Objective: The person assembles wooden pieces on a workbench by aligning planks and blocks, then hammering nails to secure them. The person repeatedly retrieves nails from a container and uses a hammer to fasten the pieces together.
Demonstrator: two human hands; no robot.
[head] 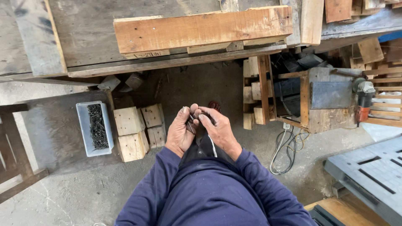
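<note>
Here, both hands — left hand (181,133), right hand (218,130) — meet at waist height, fingers pinched together on several nails (191,124), apparently sorting them; nail tray (94,126) lies on the floor below-left.

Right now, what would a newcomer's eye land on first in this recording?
Probably the two hands meeting mid-frame, left hand and right hand, pinching a few thin nails between the fingers above dark blue sleeves. Next, the pale wooden plank across the workbench at top, and the white tray of dark nails on the floor at left, beside stacked wooden blocks.
</note>
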